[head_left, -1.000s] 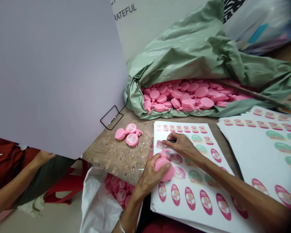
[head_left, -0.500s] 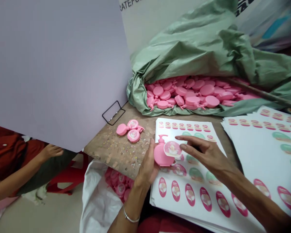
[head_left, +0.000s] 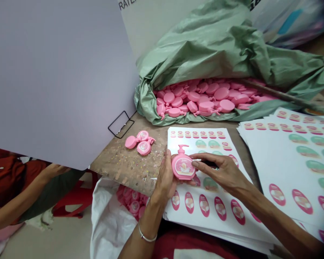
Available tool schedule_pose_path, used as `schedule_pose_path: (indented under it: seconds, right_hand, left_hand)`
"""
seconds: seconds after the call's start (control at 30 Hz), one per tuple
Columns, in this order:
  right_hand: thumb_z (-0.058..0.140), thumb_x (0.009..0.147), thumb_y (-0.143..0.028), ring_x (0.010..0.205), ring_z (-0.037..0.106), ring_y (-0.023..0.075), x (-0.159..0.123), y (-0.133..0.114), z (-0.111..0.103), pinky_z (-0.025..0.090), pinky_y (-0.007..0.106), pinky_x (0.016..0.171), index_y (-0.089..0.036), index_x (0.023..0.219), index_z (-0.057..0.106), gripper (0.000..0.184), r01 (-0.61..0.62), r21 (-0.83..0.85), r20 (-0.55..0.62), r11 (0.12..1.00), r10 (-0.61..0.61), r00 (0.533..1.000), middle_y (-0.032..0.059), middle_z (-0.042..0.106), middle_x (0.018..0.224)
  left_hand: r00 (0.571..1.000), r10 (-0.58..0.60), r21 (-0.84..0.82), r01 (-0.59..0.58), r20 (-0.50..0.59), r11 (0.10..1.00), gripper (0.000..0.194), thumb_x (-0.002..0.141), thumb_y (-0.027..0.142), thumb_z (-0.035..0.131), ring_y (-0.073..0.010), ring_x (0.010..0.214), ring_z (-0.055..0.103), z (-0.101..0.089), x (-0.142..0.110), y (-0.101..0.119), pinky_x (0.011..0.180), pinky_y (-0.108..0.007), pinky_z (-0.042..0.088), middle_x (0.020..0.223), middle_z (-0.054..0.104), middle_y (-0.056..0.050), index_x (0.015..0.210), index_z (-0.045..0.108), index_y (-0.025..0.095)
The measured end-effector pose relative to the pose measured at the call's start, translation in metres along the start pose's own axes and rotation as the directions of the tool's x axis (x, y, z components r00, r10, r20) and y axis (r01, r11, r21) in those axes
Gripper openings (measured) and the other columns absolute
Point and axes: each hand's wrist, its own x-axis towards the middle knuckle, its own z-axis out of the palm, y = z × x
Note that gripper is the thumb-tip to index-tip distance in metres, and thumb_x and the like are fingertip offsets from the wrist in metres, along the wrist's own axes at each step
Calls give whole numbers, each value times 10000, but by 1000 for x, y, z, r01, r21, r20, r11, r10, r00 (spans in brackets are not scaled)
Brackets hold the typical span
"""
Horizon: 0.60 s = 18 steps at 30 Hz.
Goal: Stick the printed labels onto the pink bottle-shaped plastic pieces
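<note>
A pink pump bottle point(head_left: 181, 152), small and round, stands upright in my left hand point(head_left: 165, 180), whose fingers wrap its left side and base. A round sticker point(head_left: 184, 167) with a pink-and-white picture lies over the bottle's front face. My right hand point(head_left: 223, 171) pinches the sticker's right edge between thumb and finger, close against the bottle. Whether that edge touches the bottle is hidden by the fingertips. Under both hands lies a stack of printed sticker sheets point(head_left: 194, 219).
Behind, a green sack point(head_left: 205, 64) spills many pink bottles. Three pink bottles point(head_left: 144, 148) lie left on the worn table point(head_left: 118, 158), near a black wire stand point(head_left: 121, 124). More sheets point(head_left: 275, 162) sit right. A white sack point(head_left: 110, 223) holds bottles below; another person's arm point(head_left: 24, 194) is far left.
The sticker, held in front of the bottle before, now lies on its front face. My right hand has moved slightly left and in toward the bottle. The whole view has shifted a little.
</note>
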Motion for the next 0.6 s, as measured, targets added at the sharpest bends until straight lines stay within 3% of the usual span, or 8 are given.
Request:
schedule_pose_path:
  seconds: [0.37, 0.6]
  right_hand:
    - [661, 743, -576, 662, 612, 181, 0, -1, 3, 462, 284, 549, -240, 917, 755, 390, -1, -26, -33, 1000, 0, 999, 26, 726, 787]
    - [667, 745, -562, 695, 617, 184, 2, -1, 4, 452, 276, 559, -249, 913, 751, 365, 8, -6, -19, 1000, -8, 1000, 23, 727, 811]
  left_hand:
    - [1000, 23, -10, -23, -3, 1000, 583, 913, 596, 387, -215, 753, 683, -2, 2, 0, 575, -317, 595, 915, 707, -104, 1146, 653, 132]
    - [1000, 13, -8, -13, -19, 1000, 568, 919, 584, 388, -206, 737, 684, -3, 3, 0, 572, -312, 596, 934, 705, -100, 1129, 658, 131]
